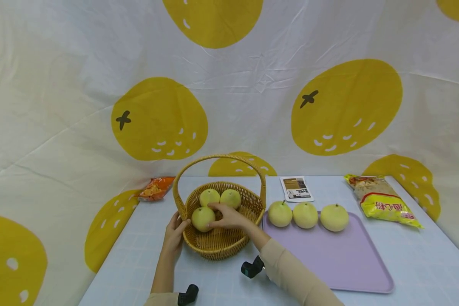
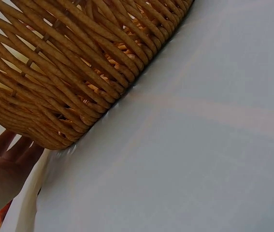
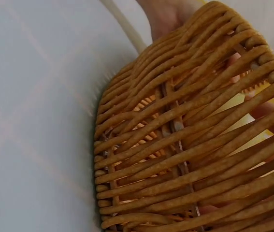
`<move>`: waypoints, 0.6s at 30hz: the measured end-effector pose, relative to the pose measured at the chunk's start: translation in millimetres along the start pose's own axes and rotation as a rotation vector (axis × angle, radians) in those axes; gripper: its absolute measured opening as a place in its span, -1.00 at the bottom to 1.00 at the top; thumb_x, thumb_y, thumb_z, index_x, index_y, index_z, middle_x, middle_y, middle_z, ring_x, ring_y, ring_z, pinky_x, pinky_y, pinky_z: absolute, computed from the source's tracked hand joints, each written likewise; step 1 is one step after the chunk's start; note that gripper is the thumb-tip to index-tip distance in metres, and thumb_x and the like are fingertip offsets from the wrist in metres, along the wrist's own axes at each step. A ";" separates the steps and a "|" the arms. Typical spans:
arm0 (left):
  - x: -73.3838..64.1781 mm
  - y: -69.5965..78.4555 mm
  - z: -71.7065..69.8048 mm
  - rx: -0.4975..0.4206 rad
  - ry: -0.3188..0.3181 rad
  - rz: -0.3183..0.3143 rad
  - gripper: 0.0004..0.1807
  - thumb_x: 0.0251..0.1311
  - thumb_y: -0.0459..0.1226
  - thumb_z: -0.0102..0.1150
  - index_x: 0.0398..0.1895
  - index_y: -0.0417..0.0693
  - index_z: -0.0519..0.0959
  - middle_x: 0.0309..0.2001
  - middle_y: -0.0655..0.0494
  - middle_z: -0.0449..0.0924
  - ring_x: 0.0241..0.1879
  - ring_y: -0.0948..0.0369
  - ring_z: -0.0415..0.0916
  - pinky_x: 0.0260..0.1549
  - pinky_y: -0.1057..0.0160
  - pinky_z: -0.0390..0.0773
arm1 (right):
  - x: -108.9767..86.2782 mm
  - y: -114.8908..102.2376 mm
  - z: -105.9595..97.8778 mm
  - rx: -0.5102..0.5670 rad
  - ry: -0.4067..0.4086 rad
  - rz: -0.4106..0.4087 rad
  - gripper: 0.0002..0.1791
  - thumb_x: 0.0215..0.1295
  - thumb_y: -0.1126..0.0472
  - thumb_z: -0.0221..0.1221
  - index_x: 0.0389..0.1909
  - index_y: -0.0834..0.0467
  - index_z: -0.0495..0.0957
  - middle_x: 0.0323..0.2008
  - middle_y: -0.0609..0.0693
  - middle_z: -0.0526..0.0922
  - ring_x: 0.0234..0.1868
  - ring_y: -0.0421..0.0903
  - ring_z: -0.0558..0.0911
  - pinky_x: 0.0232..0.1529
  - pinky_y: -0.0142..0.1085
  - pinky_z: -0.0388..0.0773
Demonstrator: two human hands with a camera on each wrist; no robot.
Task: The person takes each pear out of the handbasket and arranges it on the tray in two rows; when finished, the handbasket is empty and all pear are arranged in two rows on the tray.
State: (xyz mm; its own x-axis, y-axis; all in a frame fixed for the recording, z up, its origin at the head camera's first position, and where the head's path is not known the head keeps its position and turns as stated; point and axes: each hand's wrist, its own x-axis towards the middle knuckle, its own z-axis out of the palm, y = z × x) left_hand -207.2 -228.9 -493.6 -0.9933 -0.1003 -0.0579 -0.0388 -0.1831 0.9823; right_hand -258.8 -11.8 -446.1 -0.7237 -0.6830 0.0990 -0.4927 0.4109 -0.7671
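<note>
A brown wicker basket (image 1: 222, 250) with a tall arched handle stands on the table, holding three pale yellow-green pears. My right hand (image 1: 229, 219) reaches in over its right side, fingers and thumb gripping the front-left pear (image 1: 202, 220). The other two pears, one on the left (image 1: 209, 196) and one on the right (image 1: 230, 198), lie behind it. At the basket's left side my left hand (image 1: 173, 236) holds the rim by the handle's base. In the left wrist view, the left fingers (image 2: 18, 150) lie against the outer weave. The weave mostly hides the right hand in the right wrist view.
Right of the basket is a purple tray (image 1: 329, 263) with three more pears (image 1: 305, 215) along its back edge. A white-and-brown packet (image 1: 296, 189) lies behind it, a yellow noodle bag (image 1: 384, 202) at the far right. An orange snack bag (image 1: 156, 188) sits back left.
</note>
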 end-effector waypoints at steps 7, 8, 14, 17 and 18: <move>-1.5 -0.3 0.2 0.003 0.005 -0.002 -0.20 0.25 -0.31 0.08 0.48 -0.13 -0.09 0.42 -0.24 0.00 0.34 -0.07 0.10 0.11 0.31 0.36 | 4.0 0.1 0.6 0.013 0.000 0.026 -0.39 0.21 0.04 0.24 0.22 0.25 0.38 0.08 0.13 0.53 0.12 0.04 0.48 0.13 -0.12 0.41; -1.7 -0.7 0.2 -0.001 0.007 -0.001 -0.20 0.25 -0.32 0.08 0.48 -0.12 -0.08 0.42 -0.23 0.01 0.34 -0.06 0.11 0.09 0.34 0.37 | 4.1 0.1 1.0 0.020 0.004 0.023 -0.45 0.21 0.05 0.24 0.16 0.24 0.42 0.03 0.13 0.55 0.09 0.05 0.50 0.11 -0.12 0.42; -1.3 -1.5 -0.1 -0.001 0.006 0.024 -0.24 0.27 -0.35 0.03 0.48 -0.15 -0.07 0.40 -0.27 0.03 0.32 -0.10 0.12 -0.07 0.46 0.45 | 1.6 -1.9 2.7 0.100 -0.057 0.030 -0.62 0.18 0.12 0.27 -0.06 0.23 0.45 -0.03 0.10 0.54 0.07 0.06 0.52 0.05 -0.20 0.47; -1.0 -1.7 -0.1 -0.005 0.005 0.026 -0.25 0.28 -0.36 0.01 0.47 -0.16 -0.07 0.40 -0.28 0.04 0.32 -0.11 0.12 -0.08 0.46 0.45 | -0.2 -4.6 3.5 0.095 -0.111 0.035 -0.47 0.17 0.10 0.28 0.11 0.24 0.40 0.02 0.12 0.52 0.06 0.04 0.53 -0.01 -0.30 0.49; -0.8 -1.8 -0.2 -0.001 0.003 0.024 -0.25 0.28 -0.36 0.01 0.47 -0.16 -0.08 0.40 -0.28 0.03 0.32 -0.11 0.12 -0.07 0.45 0.45 | -0.8 -5.6 3.4 0.085 -0.127 0.033 -0.42 0.17 0.09 0.28 0.17 0.23 0.38 0.06 0.12 0.52 0.07 0.03 0.52 -0.01 -0.31 0.48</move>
State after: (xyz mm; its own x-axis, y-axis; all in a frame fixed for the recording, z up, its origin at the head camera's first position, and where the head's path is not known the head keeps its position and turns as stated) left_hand -206.3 -228.7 -495.4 -0.9935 -0.1081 -0.0345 -0.0144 -0.1818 0.9832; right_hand -253.8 -15.6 -444.0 -0.6695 -0.7428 -0.0041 -0.4228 0.3857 -0.8201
